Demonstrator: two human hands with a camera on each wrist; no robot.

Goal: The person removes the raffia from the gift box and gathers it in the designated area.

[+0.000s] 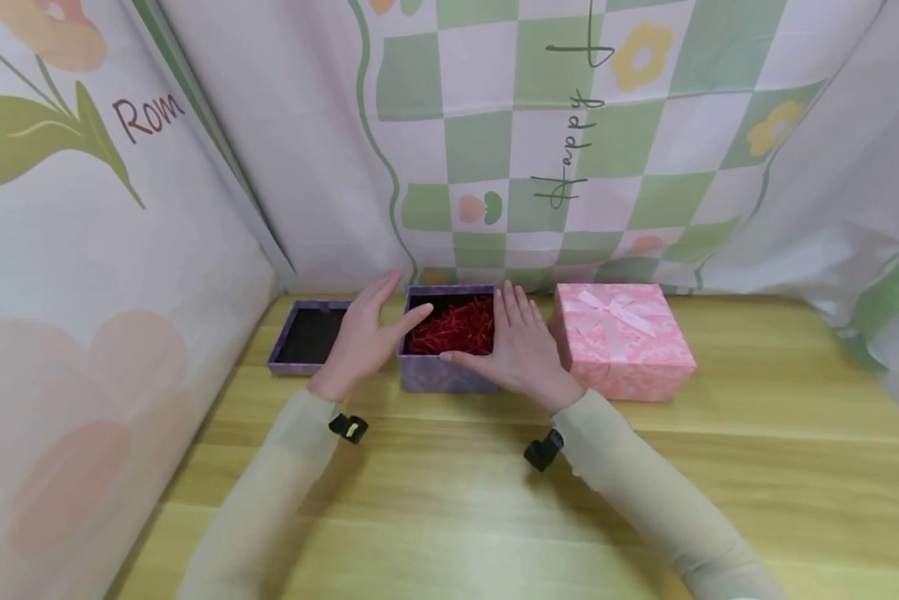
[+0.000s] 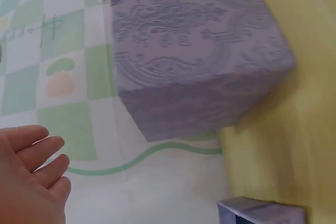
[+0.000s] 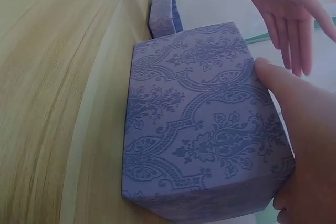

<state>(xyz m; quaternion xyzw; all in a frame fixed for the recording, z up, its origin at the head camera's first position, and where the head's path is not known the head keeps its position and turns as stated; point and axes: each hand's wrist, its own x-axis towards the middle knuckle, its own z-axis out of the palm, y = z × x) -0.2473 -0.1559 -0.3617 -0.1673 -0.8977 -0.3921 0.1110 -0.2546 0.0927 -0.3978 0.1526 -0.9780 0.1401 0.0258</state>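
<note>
An open purple box with an embossed pattern stands in the middle of the table. Shredded red paper lies inside it. My right hand rests against the box's right side, fingers straight and thumb along the front rim; the right wrist view shows the thumb at the box's edge. My left hand is held above the gap left of the box, fingers extended and thumb pointing toward its opening. Partly behind that hand lies a shallow purple lid, its dark inside facing up.
A pink gift box with a ribbon bow stands to the right of the purple box. Behind the wooden table hangs a green and white checked curtain. Another printed cloth borders the left side.
</note>
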